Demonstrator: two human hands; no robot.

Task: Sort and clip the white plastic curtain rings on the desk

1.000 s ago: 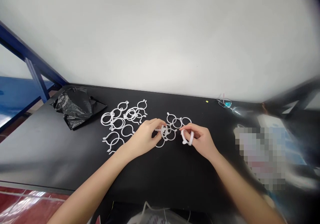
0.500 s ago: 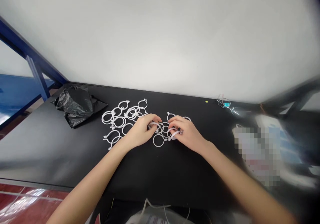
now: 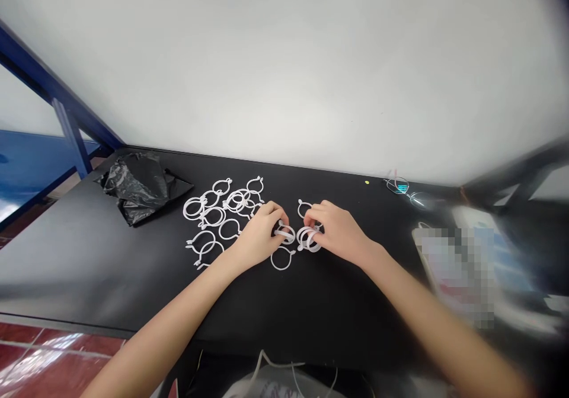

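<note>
My left hand [image 3: 263, 232] is closed, thumb and fingers pinching white plastic rings [image 3: 287, 236] just above the black table. Facing it, my right hand [image 3: 341, 232] grips a small bunch of similar white rings [image 3: 306, 241], held together on edge. Only a narrow gap separates the two bunches. Below them a single ring [image 3: 281, 258] with a small knobbed end lies flat. Another ring [image 3: 304, 209] rests just behind my right fingers. To the left of my left hand, a loose pile of white rings [image 3: 213, 215] overlaps on the table. My fingers partly hide the held rings.
A crumpled black plastic bag [image 3: 140, 187] lies at the back left of the black table [image 3: 329, 309]. Eyeglasses [image 3: 400, 186] sit at the back right, near a blurred plastic package [image 3: 456, 273]. A white wall [image 3: 284, 77] rises behind; a blue frame [image 3: 73, 137] stands left.
My left hand has moved slightly right, taking rings from the middle of the table. My right hand has brought its rings together into a bunch. The left pile looks the same.
</note>
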